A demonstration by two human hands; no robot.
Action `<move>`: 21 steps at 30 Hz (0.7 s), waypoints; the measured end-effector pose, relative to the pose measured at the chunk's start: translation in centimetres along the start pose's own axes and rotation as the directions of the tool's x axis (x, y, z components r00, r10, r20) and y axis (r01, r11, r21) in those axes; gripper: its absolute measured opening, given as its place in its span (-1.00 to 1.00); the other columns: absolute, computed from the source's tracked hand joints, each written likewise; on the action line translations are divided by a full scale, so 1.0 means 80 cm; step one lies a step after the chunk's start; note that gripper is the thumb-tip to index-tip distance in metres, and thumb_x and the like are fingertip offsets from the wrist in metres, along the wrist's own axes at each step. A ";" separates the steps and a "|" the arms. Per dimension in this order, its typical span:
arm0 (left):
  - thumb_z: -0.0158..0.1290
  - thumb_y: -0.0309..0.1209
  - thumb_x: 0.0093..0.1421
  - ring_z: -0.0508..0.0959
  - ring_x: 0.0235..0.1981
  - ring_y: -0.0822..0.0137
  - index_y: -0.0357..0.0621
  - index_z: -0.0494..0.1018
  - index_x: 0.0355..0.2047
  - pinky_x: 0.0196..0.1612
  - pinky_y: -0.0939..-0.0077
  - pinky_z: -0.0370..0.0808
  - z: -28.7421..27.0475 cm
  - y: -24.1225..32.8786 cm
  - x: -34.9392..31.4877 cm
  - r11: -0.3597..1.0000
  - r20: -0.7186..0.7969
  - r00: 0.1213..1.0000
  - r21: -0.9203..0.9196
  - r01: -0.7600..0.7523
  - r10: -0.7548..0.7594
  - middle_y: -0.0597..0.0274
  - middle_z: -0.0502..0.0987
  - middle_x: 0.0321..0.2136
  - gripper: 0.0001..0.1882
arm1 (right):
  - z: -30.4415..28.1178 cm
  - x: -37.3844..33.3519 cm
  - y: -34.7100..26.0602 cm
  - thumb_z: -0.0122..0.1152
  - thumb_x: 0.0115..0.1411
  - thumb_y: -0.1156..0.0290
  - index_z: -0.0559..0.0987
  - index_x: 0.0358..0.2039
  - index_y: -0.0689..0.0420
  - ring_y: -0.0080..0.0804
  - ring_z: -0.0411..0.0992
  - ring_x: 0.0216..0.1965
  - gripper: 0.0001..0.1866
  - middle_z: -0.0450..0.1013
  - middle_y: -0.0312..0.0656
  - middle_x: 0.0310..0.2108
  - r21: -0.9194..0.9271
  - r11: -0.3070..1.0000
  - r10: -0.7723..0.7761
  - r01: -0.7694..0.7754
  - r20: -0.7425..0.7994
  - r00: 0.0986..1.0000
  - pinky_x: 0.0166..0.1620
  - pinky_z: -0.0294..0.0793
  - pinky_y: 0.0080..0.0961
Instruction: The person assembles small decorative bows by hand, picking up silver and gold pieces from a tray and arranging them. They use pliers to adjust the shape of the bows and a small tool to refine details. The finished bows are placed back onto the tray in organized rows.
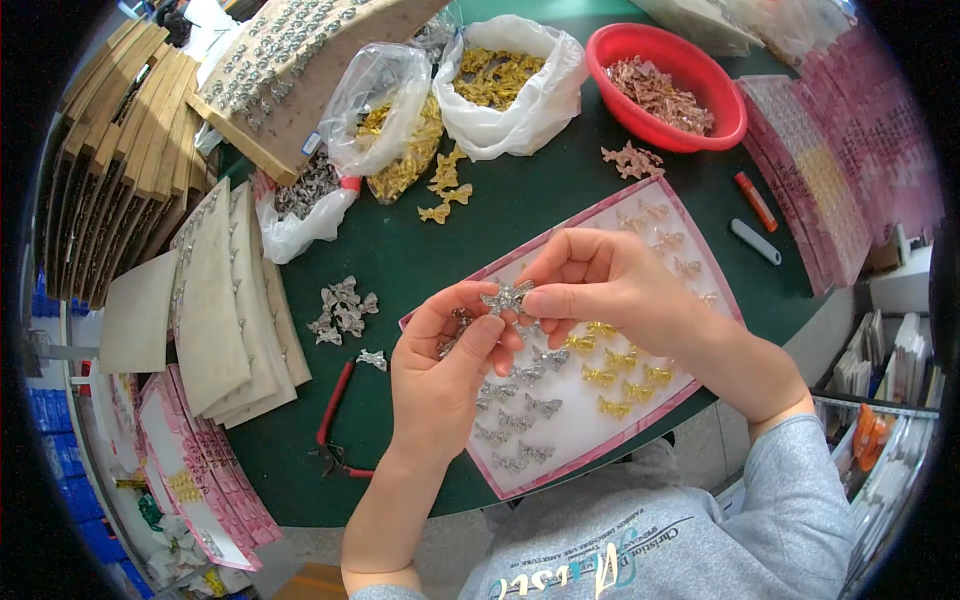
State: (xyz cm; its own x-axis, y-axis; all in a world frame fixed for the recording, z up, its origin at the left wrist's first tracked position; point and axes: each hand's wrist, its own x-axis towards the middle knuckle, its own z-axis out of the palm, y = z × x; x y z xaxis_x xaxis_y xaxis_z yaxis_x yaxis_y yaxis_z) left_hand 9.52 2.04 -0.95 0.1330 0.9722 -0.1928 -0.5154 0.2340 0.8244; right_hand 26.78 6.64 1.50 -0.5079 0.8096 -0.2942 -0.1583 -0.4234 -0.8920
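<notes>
A glittery silver bow (507, 297) is pinched between the fingertips of both my hands. My left hand (440, 365) grips its left side, and more silver bows (457, 325) show in the curl of its fingers. On the other side my right hand (615, 285) has thumb and forefinger closed on the bow. Beneath them lies a white display board (565, 445) with a pink border, tilted on the table. It carries rows of silver bows (516, 421), gold bows (622, 360) and pink bows (670, 242); my hands cover part of it.
Left of the board are a silver bow pile (343, 308) and red-handled pliers (338, 405). Behind stand a white bag of gold bows (515, 130) and a red basin (735, 110) of pink pieces. A red marker (755, 202) lies right; stacked boards (215, 310) crowd the left.
</notes>
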 end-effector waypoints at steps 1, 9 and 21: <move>-0.07 -0.59 0.10 0.45 -0.46 0.47 -0.30 0.33 -0.19 -0.47 0.69 0.37 0.000 0.000 0.000 1.000 0.002 1.000 -0.004 0.004 -0.004 0.20 0.42 -0.43 -0.77 | 0.000 0.000 0.000 0.17 0.01 0.47 0.43 -0.39 0.24 -0.59 0.43 -0.50 -0.83 0.45 -0.23 -0.48 0.000 1.000 0.002 -0.002 0.001 1.000 -0.43 0.45 -0.71; -0.08 -0.58 0.12 0.45 -0.45 0.47 -0.31 0.33 -0.21 -0.47 0.69 0.37 0.001 -0.001 0.001 0.999 0.025 0.999 -0.042 0.034 -0.033 0.19 0.42 -0.43 -0.79 | -0.005 -0.002 0.001 0.17 0.04 0.41 0.42 -0.35 0.30 -0.54 0.44 -0.42 -0.77 0.45 -0.15 -0.42 0.024 1.000 0.019 -0.020 0.038 0.999 -0.37 0.49 -0.65; -0.20 -0.49 0.20 0.42 -0.19 0.34 -0.28 0.16 0.01 -0.30 0.67 0.49 -0.067 0.100 -0.006 0.805 -0.396 0.854 -0.348 -0.480 0.338 0.00 0.31 -0.10 -0.65 | 0.031 0.047 -0.023 0.15 -0.05 0.49 0.50 -0.48 0.21 -0.54 0.43 -0.45 -0.91 0.47 -0.21 -0.49 -0.578 0.717 -0.334 0.391 0.207 0.920 -0.38 0.39 -0.61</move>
State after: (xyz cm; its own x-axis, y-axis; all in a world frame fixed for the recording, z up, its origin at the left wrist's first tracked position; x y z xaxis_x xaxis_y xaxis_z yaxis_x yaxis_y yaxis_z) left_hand 0.77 3.50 2.89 -0.3958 0.9133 -0.0964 -0.7735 -0.2749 0.5711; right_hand 23.04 9.48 2.90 -0.5895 0.8017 0.0986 0.1777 0.2478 -0.9524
